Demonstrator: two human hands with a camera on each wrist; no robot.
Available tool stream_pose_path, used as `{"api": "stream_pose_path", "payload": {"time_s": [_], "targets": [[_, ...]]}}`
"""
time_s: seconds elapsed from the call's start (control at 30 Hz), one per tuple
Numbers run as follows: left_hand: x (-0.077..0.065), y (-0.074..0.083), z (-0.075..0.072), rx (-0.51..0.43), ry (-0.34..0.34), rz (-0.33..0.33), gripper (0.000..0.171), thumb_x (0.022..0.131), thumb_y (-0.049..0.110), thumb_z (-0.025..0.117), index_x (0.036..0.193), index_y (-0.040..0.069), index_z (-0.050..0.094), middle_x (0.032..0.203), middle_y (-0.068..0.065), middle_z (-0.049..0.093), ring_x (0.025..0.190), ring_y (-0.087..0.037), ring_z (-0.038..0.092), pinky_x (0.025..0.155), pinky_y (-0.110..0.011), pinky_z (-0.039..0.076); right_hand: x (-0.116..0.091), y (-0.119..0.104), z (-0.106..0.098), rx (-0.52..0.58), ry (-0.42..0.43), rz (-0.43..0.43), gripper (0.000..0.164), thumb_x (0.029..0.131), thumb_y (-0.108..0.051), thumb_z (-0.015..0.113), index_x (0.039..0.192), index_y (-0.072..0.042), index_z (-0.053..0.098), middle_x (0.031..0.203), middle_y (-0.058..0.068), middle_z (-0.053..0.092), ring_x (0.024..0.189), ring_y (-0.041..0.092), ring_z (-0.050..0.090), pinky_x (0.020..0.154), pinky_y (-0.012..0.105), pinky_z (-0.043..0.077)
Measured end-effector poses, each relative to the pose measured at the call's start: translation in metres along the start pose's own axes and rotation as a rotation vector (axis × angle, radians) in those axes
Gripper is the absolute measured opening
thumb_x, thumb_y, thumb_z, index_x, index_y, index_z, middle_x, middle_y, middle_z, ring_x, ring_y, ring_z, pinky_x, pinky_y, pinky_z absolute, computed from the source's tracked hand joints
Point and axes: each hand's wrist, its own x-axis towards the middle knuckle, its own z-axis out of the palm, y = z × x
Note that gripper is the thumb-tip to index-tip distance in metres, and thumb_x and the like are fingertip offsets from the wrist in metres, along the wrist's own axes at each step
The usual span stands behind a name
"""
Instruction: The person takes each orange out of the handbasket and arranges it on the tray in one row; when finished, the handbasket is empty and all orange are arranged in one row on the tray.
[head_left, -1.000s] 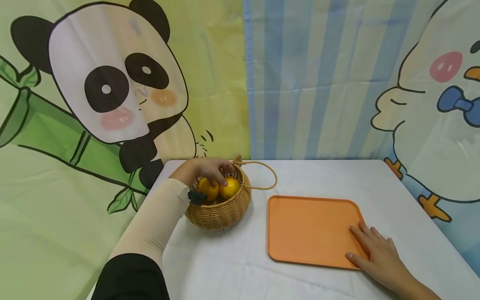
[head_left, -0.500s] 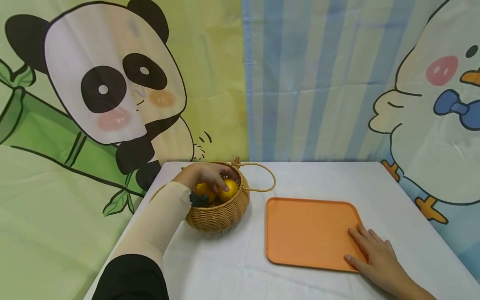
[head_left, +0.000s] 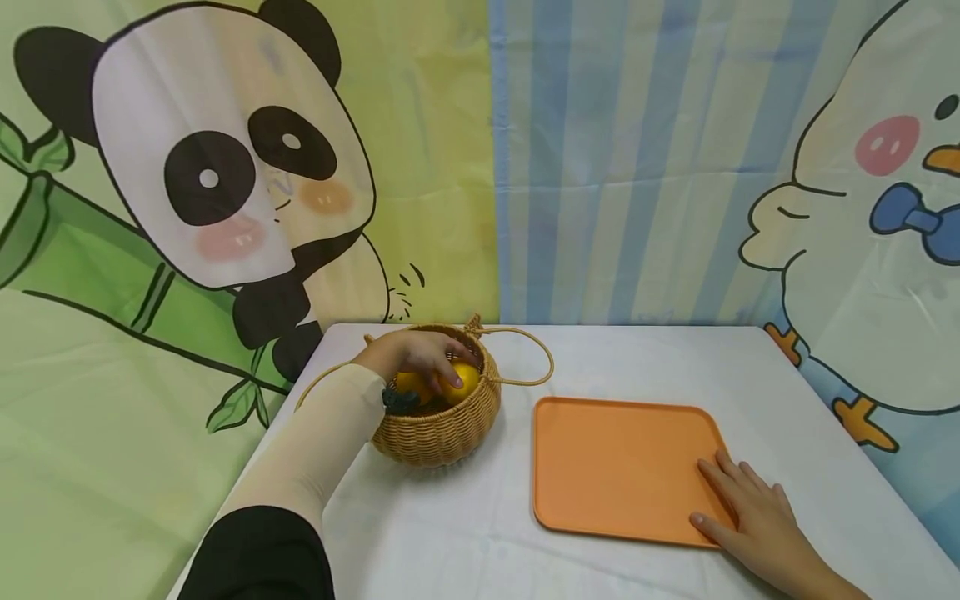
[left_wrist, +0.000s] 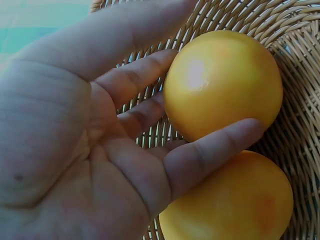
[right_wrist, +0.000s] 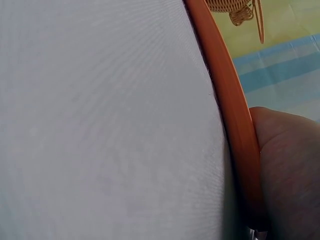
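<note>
In the head view my left hand point(head_left: 423, 357) reaches into a round wicker basket point(head_left: 435, 442) at the table's back left. Its spread fingers touch the right-hand orange point(head_left: 467, 385). Seen from the left wrist, three fingers run up to one side of this orange and a fourth lies across its lower edge, beside a second orange point(left_wrist: 235, 205). Both fruits lie in the basket. My right hand point(head_left: 757, 517) rests with extended fingers on the right edge of a flat orange tray point(head_left: 622, 467). The right wrist view shows a digit point(right_wrist: 295, 160) against the tray's rim.
A white cloth point(head_left: 450, 533) covers the table. The basket's looped handle point(head_left: 536, 379) sticks out to the right, toward the tray. Behind the table hangs a curtain point(head_left: 622, 167) with printed panda and bird figures.
My left hand has shifted slightly right, from over both oranges onto the right-hand one. The right hand stays on the tray. The whole view has tilted a little.
</note>
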Motion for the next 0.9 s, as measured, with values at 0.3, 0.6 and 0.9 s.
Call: {"api": "stream_pose_path", "payload": {"time_s": [0.3, 0.6, 0.9], "targets": [[0.003, -0.002, 0.003, 0.07, 0.033, 0.008, 0.06, 0.086, 0.005, 0.087, 0.141, 0.02, 0.067, 0.137, -0.011, 0.059, 0.111, -0.031, 0.067, 0.091, -0.046, 0.062, 0.001, 0.002, 0.003, -0.011, 0.011, -0.009, 0.096, 0.094, -0.067, 0.07, 0.158, 0.001, 0.047, 0.163, 0.04, 0.03, 0.142, 0.069, 0.025, 0.1, 0.093, 0.012], [0.007, -0.002, 0.003, 0.146, 0.049, 0.039, 0.051, 0.089, 0.001, 0.082, 0.134, 0.02, 0.069, 0.129, -0.009, 0.064, 0.11, -0.029, 0.064, 0.089, -0.04, 0.059, 0.001, 0.002, 0.003, -0.025, 0.015, -0.011, 0.096, 0.094, -0.067, 0.07, 0.158, 0.0, 0.047, 0.162, 0.041, 0.031, 0.141, 0.069, 0.026, 0.099, 0.093, 0.014], [0.013, -0.006, 0.001, 0.177, 0.049, 0.065, 0.052, 0.087, 0.007, 0.087, 0.134, 0.02, 0.067, 0.129, -0.008, 0.063, 0.11, -0.029, 0.064, 0.088, -0.04, 0.059, 0.001, 0.001, 0.003, -0.03, 0.015, -0.01, 0.096, 0.094, -0.067, 0.071, 0.158, 0.001, 0.047, 0.162, 0.041, 0.031, 0.141, 0.07, 0.027, 0.099, 0.093, 0.014]]}}
